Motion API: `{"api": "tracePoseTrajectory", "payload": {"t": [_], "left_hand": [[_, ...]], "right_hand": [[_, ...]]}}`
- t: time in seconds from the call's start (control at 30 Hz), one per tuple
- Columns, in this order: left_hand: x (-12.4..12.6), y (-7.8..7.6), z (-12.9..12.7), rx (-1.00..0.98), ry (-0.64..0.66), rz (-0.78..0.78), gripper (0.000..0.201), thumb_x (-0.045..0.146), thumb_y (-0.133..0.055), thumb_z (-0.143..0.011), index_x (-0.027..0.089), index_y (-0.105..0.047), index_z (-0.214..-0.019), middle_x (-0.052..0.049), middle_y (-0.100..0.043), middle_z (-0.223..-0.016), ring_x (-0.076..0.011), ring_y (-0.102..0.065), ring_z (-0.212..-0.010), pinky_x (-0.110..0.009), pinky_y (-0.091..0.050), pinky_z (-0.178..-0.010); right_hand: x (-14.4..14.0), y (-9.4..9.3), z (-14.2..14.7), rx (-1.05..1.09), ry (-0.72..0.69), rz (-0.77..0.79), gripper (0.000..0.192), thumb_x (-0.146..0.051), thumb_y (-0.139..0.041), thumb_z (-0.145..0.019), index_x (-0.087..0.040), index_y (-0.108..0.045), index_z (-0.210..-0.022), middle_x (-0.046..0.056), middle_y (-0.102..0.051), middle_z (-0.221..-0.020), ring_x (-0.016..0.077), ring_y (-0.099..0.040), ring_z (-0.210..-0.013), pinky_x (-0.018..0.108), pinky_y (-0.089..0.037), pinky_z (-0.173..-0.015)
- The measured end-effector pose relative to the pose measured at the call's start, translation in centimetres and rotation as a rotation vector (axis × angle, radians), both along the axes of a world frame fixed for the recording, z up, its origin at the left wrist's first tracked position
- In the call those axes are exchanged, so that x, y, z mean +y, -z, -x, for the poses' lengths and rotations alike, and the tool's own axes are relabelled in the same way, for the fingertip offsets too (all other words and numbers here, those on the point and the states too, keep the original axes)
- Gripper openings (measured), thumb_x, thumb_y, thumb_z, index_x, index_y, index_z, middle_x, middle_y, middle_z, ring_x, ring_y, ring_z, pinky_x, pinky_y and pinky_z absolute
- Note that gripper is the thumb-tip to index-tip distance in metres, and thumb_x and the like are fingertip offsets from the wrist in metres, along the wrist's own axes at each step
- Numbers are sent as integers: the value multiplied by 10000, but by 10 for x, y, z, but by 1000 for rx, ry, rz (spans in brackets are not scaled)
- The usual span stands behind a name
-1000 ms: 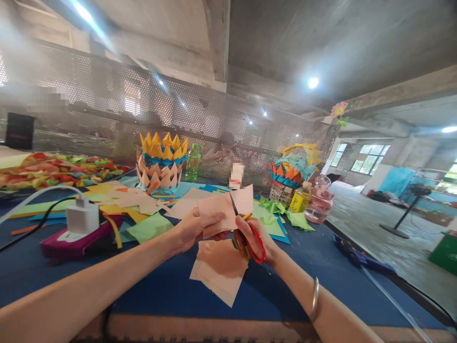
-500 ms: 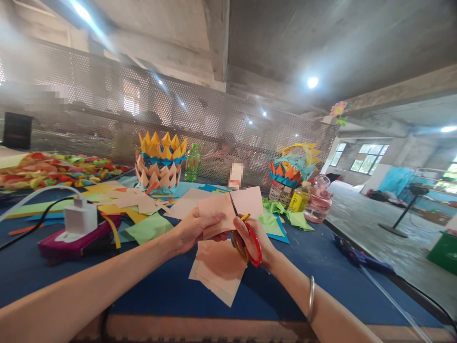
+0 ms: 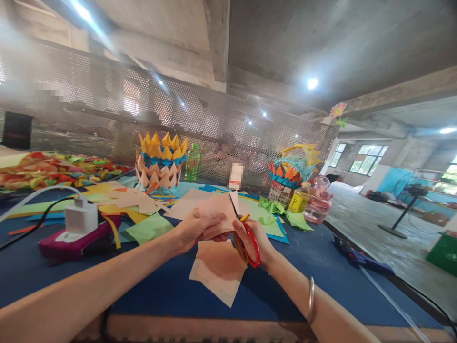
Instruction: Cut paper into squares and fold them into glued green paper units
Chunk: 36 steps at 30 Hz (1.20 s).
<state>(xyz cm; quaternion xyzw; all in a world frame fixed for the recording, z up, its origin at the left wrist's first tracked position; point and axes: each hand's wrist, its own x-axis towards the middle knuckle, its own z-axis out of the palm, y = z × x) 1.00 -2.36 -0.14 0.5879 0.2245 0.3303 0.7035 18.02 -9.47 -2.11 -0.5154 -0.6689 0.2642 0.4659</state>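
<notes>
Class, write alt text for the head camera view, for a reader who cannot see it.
A left hand holds a peach paper sheet while the right hand cuts it with red-handled scissors above a blue table. Peach squares lie below; paper baskets stand behind.

Both forearms are bare, with no sleeves, and a thin silver bangle (image 3: 311,299) circles the right wrist.

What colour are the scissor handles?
Red, with yellow inside, on the scissors in the head view.
</notes>
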Motion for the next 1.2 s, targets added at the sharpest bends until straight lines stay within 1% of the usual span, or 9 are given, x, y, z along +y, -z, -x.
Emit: {"api": "tracePoseTrajectory", "payload": {"t": [0.07, 0.17, 0.3, 0.4, 0.6, 0.83, 0.9, 1.03, 1.2], "left_hand": [[0, -1, 1, -8, 5, 4, 362, 430, -812, -651, 109, -739, -803, -67, -728, -657, -153, -662, -574, -220, -535, -562], [-1, -1, 1, -8, 2, 3, 369, 427, -814, -651, 102, -739, -808, -67, -724, -668, -153, -660, -595, -220, -539, -570], [-2, -1, 1, -1, 3, -6, 380, 413, -806, -666, 98, -738, -867, -83, -735, -752, -157, -659, -625, -253, -558, -618], [-2, 0, 1, 20, 7, -19, 402, 422, -794, -680, 100, -736, -914, -100, -744, -826, -174, -672, -672, -264, -558, -632], [0, 2, 1, 37, 7, -20, 358, 440, -782, -690, 102, -734, -798, -64, -722, -660, -155, -663, -598, -233, -537, -596], [-1, 0, 1, 30, 2, -11, 412, 471, -807, -640, 93, -737, -789, -72, -727, -660, -161, -662, -604, -233, -531, -585], [-3, -2, 0, 25, 1, -11, 419, 472, -819, -618, 97, -737, -788, -69, -730, -666, -159, -661, -604, -230, -530, -577], [-2, -1, -1, 47, -5, -15, 442, 494, -818, -598, 97, -743, -778, -72, -732, -665, -171, -669, -590, -239, -533, -567], [2, 5, -2, 66, 5, -65, 427, 505, -768, -668, 89, -749, -765, -97, -734, -667, -188, -683, -604, -254, -539, -585]], "right_hand": [[-2, -2, 0, -40, -10, -6, 685, -664, -339, -921, -194, -472, -440, 1, -426, -346, 101, -443, -344, 229, -354, -398], [-3, -3, -1, -84, 3, -29, 717, -656, -327, -928, -186, -478, -408, 21, -464, -368, 108, -493, -376, 226, -389, -423], [-2, -2, -2, -79, 3, -23, 699, -688, -349, -901, -178, -514, -452, 22, -495, -403, 111, -508, -382, 215, -399, -401], [-2, -3, -2, -73, -2, -26, 700, -692, -346, -898, -175, -506, -455, 16, -488, -421, 108, -509, -385, 208, -396, -389], [-2, -3, -3, -98, -6, -55, 716, -657, -340, -923, -168, -496, -424, 14, -480, -397, 98, -503, -391, 201, -389, -421], [-1, -5, -3, -113, -2, -68, 697, -639, -345, -931, -178, -499, -432, 14, -490, -406, 112, -526, -407, 207, -406, -422], [-1, -4, -2, -105, 5, -69, 693, -639, -354, -927, -180, -497, -428, 13, -487, -402, 111, -520, -399, 206, -402, -411], [0, 0, -2, -25, 12, -49, 704, -652, -357, -920, -186, -451, -401, -8, -434, -364, 91, -468, -330, 198, -358, -358], [0, 2, 1, 53, 18, 3, 704, -667, -395, -900, -188, -413, -385, -17, -399, -304, 74, -404, -260, 185, -287, -296]]}}
